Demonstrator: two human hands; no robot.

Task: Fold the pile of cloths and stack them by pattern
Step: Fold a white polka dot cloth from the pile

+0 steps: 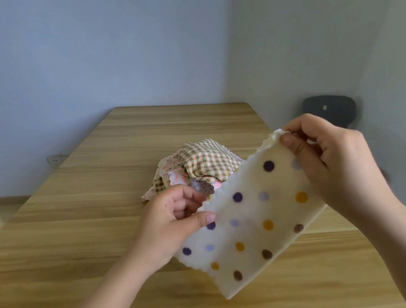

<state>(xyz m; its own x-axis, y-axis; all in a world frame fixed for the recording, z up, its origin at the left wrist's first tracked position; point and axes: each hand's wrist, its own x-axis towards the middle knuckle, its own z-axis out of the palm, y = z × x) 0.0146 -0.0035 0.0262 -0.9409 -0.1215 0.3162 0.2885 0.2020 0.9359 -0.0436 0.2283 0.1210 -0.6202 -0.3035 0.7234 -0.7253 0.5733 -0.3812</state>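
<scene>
Your left hand [173, 221] pinches the near-left end of the spotted cloth [258, 225], with the thumb [205, 218] pressed flat on the fabric and the other fingers curled behind it. Behind that hand, the pile [173, 178] of unfolded cloths sits mid-table [74, 230], with a checked cloth [206, 161] crumpled on top. The spotted cloth is held off the wood as a long band. Its long axis runs diagonally from low by your left hand up and away to your right hand [332, 158], which grips the far upper corner between thumb and curled fingers. The lower edge hangs free towards you.

The next fold looks to turn on that diagonal. The two ends are well apart, with the right hand higher and farther out, so bringing end to end would mean carrying the right corner down and across to the left one. Open table lies just below and to the left, nearer your left hand. A dark grey object [329, 109] sits beyond the table's right edge; what it is cannot be told.
</scene>
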